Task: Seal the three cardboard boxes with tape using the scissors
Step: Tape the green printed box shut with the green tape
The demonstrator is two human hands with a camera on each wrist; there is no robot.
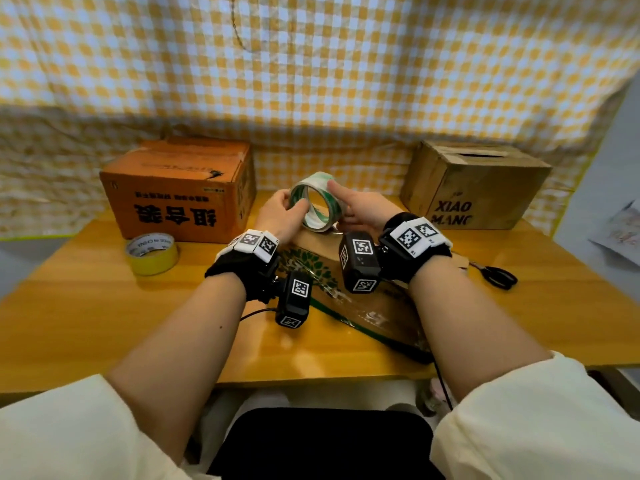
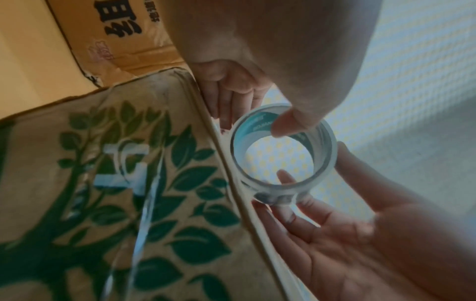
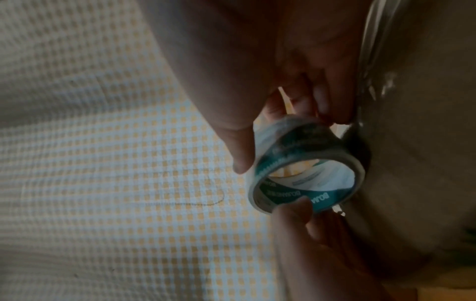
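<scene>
Tape roll (image 1: 316,201), clear with green print, is held upright over the far end of the leaf-printed box (image 1: 349,292). Left hand (image 1: 280,216) grips its rim, thumb inside the core; right hand (image 1: 363,207) grips the opposite side. Scissors (image 1: 498,274) lie on the table (image 1: 104,306) to the right.

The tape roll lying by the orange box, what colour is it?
Yellow tape roll with a pale inner core; clearest in the head view.
</scene>
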